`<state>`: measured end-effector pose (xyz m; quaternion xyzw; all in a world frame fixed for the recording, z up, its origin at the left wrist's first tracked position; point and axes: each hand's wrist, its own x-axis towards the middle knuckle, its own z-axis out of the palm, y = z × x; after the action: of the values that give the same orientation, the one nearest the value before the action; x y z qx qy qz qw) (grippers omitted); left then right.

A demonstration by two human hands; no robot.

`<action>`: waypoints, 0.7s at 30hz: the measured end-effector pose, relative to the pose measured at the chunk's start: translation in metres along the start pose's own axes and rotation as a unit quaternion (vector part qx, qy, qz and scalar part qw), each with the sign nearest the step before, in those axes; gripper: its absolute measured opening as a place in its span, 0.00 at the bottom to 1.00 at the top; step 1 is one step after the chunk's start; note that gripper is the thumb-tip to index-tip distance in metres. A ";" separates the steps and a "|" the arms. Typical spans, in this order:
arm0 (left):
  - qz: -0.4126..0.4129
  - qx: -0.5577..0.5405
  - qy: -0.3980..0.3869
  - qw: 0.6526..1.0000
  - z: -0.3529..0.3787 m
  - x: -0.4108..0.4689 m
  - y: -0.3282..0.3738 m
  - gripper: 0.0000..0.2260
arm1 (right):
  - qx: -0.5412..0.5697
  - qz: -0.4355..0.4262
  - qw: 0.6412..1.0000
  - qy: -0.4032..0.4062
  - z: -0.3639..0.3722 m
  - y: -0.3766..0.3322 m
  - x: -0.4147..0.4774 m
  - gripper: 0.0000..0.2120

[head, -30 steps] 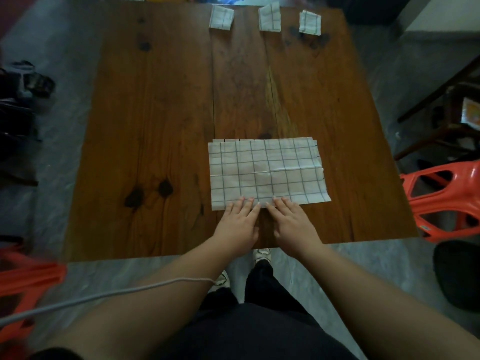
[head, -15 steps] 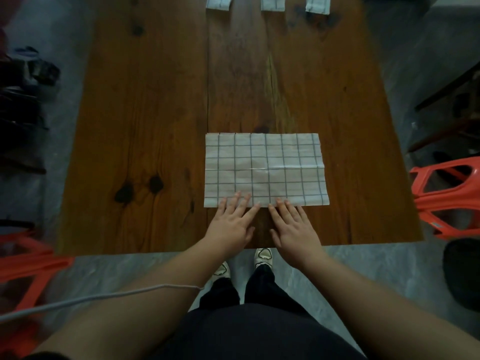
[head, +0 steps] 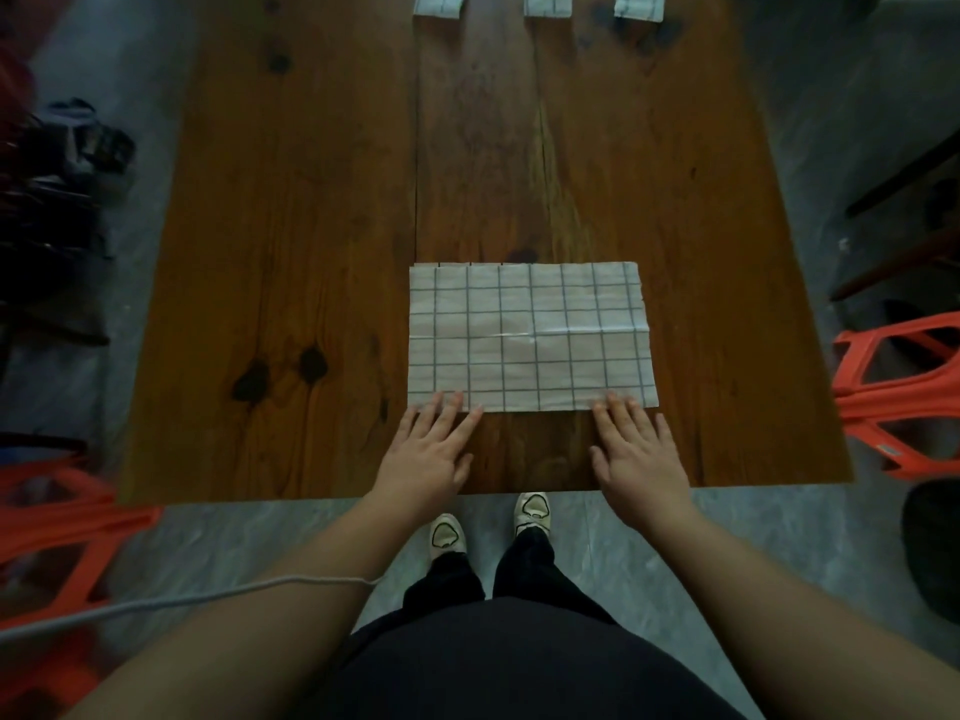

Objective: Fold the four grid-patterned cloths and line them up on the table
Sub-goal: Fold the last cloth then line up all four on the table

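Grid cloth (head: 527, 337) flat, near-centre on table (head: 291, 252); left grip (head: 428, 454), right grip (head: 636, 454) flat-fingered, holding nothing, fingertips on near corners. Risk: uneven lift likely skews fold, edges mismatch

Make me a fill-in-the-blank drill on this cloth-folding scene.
1. ___ folded cloths lie along the table's far edge.
2. The left hand touches the large cloth's near ___ corner.
3. The plastic stool right of the table is ___.
Missing words: three; left; orange.
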<state>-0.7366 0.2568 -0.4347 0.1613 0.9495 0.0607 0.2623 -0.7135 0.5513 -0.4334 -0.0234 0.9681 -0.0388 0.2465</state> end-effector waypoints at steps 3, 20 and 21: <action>-0.024 0.000 0.006 1.000 0.001 -0.009 -0.015 0.28 | 0.015 0.051 0.999 0.004 0.000 0.014 -0.007 0.30; 0.021 -0.025 -0.004 0.999 0.007 0.012 0.070 0.30 | 0.021 -0.057 0.998 -0.013 0.003 -0.048 -0.001 0.31; 0.017 -0.022 -0.005 1.000 0.007 0.011 0.065 0.30 | 0.014 -0.050 0.999 -0.012 0.002 -0.043 -0.001 0.31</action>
<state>-0.7240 0.3223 -0.4332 0.1715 0.9438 0.0850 0.2695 -0.7102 0.5087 -0.4310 -0.0689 0.9620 -0.0643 0.2563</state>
